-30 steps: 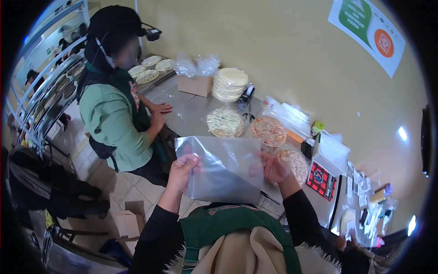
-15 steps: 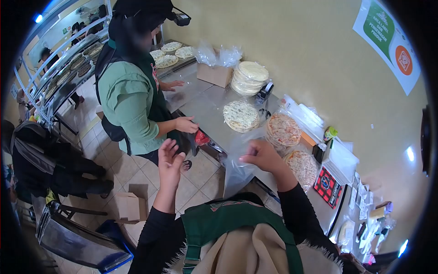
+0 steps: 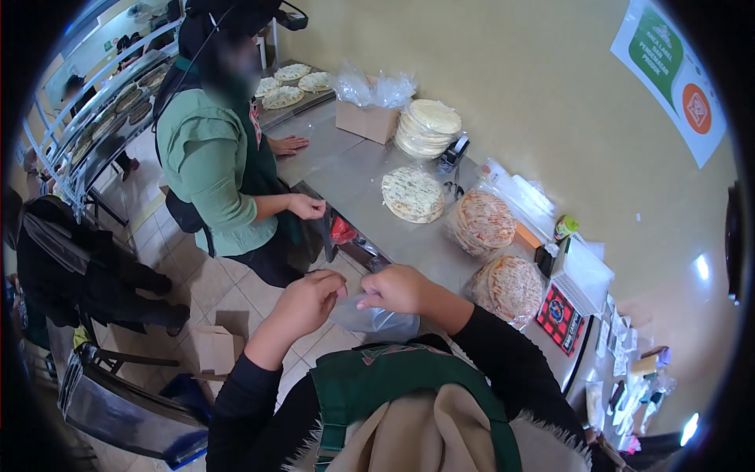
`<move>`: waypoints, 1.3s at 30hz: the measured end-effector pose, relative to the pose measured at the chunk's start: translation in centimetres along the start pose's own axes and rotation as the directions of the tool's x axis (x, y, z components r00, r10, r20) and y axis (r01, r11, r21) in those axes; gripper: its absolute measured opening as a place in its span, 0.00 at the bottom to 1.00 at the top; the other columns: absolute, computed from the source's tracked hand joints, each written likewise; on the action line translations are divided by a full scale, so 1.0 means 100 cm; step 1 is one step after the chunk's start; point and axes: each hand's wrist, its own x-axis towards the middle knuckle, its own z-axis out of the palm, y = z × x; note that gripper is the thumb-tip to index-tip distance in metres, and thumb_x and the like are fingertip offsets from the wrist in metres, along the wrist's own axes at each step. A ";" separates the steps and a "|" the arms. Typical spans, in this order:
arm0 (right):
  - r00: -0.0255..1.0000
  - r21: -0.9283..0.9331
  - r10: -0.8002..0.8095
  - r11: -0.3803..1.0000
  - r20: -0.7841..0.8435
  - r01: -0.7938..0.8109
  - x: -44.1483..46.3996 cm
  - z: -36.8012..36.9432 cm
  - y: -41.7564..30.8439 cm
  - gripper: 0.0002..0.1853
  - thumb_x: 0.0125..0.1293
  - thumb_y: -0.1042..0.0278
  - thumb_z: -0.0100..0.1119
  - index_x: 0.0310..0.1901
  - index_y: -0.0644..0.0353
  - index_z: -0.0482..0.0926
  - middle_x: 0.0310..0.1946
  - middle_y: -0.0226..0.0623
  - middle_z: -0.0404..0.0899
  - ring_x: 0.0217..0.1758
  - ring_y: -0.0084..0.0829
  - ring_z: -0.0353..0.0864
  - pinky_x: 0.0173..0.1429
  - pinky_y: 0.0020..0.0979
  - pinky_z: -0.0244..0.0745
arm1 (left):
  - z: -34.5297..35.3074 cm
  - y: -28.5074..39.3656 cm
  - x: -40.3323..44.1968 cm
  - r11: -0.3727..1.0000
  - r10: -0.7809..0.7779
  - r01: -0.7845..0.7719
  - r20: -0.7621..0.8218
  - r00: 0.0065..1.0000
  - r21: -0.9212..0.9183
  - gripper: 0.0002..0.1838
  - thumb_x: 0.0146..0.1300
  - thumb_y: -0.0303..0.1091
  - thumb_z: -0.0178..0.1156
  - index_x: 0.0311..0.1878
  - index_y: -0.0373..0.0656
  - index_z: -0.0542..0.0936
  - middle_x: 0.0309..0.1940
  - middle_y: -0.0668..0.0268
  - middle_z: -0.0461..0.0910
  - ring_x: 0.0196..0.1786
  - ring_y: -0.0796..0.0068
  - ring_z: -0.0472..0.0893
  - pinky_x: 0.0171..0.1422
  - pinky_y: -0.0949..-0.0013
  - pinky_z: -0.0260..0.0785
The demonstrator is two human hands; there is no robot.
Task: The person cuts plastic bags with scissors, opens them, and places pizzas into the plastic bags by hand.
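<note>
A clear plastic bag (image 3: 381, 322) hangs in front of my green apron, over the gap between the table edge and my body. My right hand (image 3: 399, 289) pinches its upper edge with thumb and fingers. Close beside it, my left hand (image 3: 313, 300) has its fingers curled and closed at the bag's other upper corner. Nearest to my right hand on the steel table are two wrapped stacks of topped pizzas, the closer stack (image 3: 507, 289) and the farther stack (image 3: 484, 223). A stack of pale-topped pizzas (image 3: 413, 194) lies beyond them.
A co-worker (image 3: 212, 149) in a green top stands at the table's left, one hand on it. Behind are plain pizza bases (image 3: 429, 127), a cardboard box (image 3: 366, 119) with plastic bags and a tape dispenser (image 3: 454, 153). A white basket (image 3: 580, 271) stands right; an open carton (image 3: 216, 350) is on the floor.
My left hand has moved right and closed at the bag. My right hand has drawn the bag left and down towards my body. The co-worker's nearer hand has shifted slightly.
</note>
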 end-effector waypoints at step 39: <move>0.397 0.925 0.911 -0.050 -0.112 0.377 0.151 -0.111 0.465 0.19 0.52 0.65 0.65 0.42 0.61 0.69 0.30 0.38 0.73 0.32 0.34 0.76 0.37 0.35 0.77 | 0.053 -0.115 0.007 0.695 -0.712 0.714 0.055 0.700 -0.082 0.19 0.55 0.30 0.58 0.51 0.35 0.75 0.46 0.53 0.77 0.47 0.69 0.78 0.52 0.71 0.68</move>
